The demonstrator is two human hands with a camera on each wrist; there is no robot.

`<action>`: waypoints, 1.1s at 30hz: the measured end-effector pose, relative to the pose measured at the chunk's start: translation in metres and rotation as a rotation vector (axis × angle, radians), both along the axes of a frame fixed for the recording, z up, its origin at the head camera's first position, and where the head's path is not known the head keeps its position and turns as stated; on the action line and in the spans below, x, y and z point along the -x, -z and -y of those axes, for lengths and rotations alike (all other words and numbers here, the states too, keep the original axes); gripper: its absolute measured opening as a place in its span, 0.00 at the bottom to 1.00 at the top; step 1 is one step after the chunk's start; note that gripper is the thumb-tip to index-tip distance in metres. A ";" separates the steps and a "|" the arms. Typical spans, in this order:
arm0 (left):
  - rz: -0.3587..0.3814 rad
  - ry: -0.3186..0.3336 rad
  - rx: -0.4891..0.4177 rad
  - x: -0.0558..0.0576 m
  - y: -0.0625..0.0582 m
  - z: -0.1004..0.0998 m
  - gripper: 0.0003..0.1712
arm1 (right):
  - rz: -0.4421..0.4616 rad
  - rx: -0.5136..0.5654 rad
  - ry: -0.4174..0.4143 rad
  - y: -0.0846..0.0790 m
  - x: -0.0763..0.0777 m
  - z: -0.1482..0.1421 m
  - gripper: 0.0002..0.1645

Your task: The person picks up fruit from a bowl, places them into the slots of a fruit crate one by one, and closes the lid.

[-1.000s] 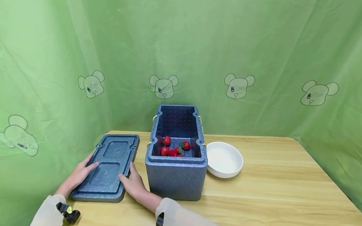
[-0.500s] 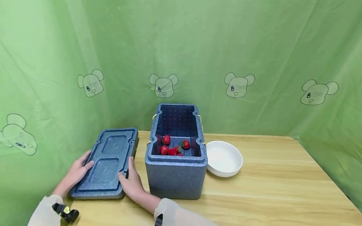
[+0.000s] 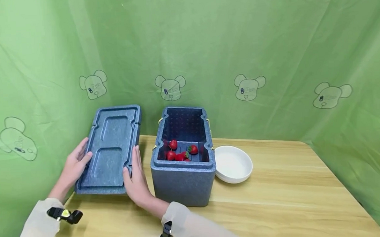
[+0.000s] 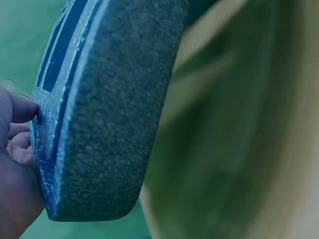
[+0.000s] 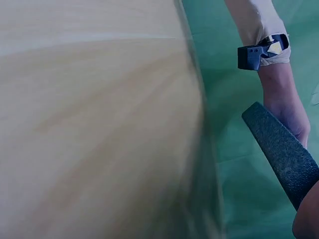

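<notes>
A dark blue-grey foam box lid [image 3: 110, 145], its recessed face turned up, is held between both hands and tilted with its far end raised. My left hand [image 3: 73, 167] grips the left edge, thumb over the face. On the opposite edge my right hand [image 3: 137, 185] holds on with the thumb on top. The left wrist view shows the lid's thick speckled side [image 4: 117, 109] above the table. Right of the lid stands the matching foam box [image 3: 183, 186], uncovered, with several red strawberries [image 3: 193, 149] on its floor.
A white bowl [image 3: 233, 164] stands against the box's right side. The wooden table [image 3: 290, 188] reaches out to the right. Green curtains [image 3: 212, 44] with bear-head prints hang behind and at both sides.
Both hands have raised the lid off the table and tilted it, its far end moving up most. The box, strawberries and bowl have stayed in place.
</notes>
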State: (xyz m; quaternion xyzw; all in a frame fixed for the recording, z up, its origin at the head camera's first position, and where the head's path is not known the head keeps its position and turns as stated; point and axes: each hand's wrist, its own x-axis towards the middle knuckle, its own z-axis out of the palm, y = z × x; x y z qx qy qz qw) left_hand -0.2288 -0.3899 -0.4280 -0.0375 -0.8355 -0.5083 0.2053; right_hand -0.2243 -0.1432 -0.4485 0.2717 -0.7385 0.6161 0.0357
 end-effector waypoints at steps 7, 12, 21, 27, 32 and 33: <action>-0.113 0.060 -0.247 -0.002 -0.039 -0.016 0.40 | -0.256 0.005 0.001 -0.037 -0.007 -0.013 0.41; -0.230 0.209 -0.466 0.000 -0.068 -0.034 0.40 | -0.384 0.010 0.013 -0.068 -0.010 -0.026 0.41; -0.323 0.367 -0.586 0.009 -0.121 -0.066 0.41 | -0.443 0.082 -0.016 -0.126 -0.009 -0.058 0.42; -0.365 0.412 -0.609 0.022 -0.155 -0.094 0.40 | -0.488 0.094 -0.009 -0.160 -0.004 -0.087 0.44; -0.363 0.450 -0.628 0.034 -0.175 -0.122 0.39 | -0.443 0.103 0.007 -0.183 0.003 -0.116 0.45; -0.361 0.457 -0.631 0.037 -0.178 -0.127 0.39 | -0.427 0.103 0.012 -0.187 0.004 -0.123 0.45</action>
